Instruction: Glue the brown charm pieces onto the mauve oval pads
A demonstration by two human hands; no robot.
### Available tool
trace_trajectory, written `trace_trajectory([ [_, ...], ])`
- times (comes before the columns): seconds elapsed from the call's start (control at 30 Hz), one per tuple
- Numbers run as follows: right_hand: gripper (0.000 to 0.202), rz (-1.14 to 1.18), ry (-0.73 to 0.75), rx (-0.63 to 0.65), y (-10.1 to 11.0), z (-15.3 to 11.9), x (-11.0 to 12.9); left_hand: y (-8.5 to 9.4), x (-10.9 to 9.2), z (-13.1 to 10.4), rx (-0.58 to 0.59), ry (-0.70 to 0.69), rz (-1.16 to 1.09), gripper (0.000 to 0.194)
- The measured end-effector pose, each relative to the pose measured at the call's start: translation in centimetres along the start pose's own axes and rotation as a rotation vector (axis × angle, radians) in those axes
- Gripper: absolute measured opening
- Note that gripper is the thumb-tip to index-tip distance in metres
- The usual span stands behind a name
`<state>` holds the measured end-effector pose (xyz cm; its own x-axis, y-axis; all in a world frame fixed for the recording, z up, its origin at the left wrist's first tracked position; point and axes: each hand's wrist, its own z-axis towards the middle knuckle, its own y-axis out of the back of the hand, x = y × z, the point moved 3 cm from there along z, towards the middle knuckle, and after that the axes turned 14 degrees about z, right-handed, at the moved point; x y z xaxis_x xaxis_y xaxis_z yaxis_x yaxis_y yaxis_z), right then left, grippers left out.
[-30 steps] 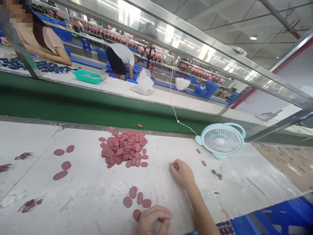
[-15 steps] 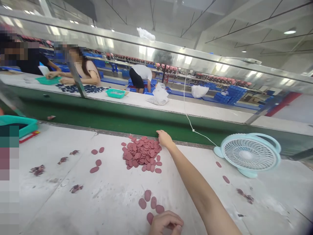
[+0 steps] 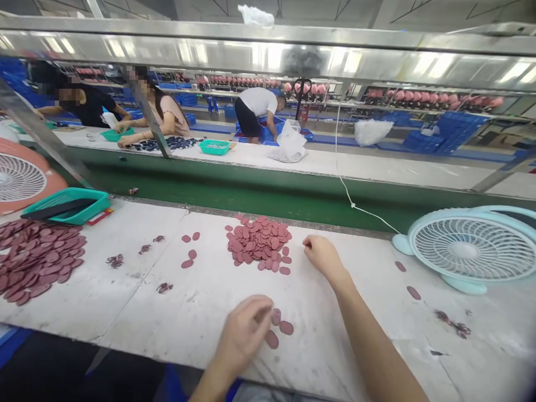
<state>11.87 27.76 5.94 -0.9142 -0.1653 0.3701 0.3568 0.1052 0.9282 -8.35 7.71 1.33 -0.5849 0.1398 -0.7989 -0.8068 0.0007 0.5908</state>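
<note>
My left hand (image 3: 246,328) is over the near part of the white table, fingers curled toward the thumb. Its fingertips are beside a few loose dark red oval pieces (image 3: 286,328), and it hides part of that small group. Anything inside the fingers is hidden. To the right of a heap of the same flat oval pieces (image 3: 259,241), my right hand (image 3: 324,258) is closed, fingertips pressed together and pointing left. What it holds, if anything, cannot be made out.
A larger heap of red ovals (image 3: 39,257) lies at left, by a green basket (image 3: 98,196) and an orange fan (image 3: 50,178). A light blue fan (image 3: 464,251) stands at right. Tangled dark scraps (image 3: 115,261) dot the table. Behind the green belt (image 3: 209,187), other people work.
The view has tilted down and swung left, bringing in the larger heap and the orange fan. My right hand has drawn back from the heap's edge; my left hand has come over the loose ovals.
</note>
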Motion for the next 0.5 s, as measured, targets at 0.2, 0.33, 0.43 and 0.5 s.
trace_trajectory([
  [0.2,0.027,0.070,0.007,-0.027,-0.6,-9.0,-2.4,0.8,0.6,1.7,0.034,0.053,0.321,0.019],
  [0.33,0.027,0.208,0.066,-0.148,-0.8,-13.2,-3.3,-0.3,0.0,1.7,0.072,0.032,0.435,0.021],
  [0.43,0.022,0.523,0.095,-0.266,-1.7,-18.3,-5.2,-0.5,-0.1,1.7,0.114,-0.009,0.463,0.024],
  [0.5,0.018,0.796,0.049,-0.280,-3.3,-21.7,-7.5,-0.5,0.0,1.8,0.154,-0.049,0.451,0.025],
])
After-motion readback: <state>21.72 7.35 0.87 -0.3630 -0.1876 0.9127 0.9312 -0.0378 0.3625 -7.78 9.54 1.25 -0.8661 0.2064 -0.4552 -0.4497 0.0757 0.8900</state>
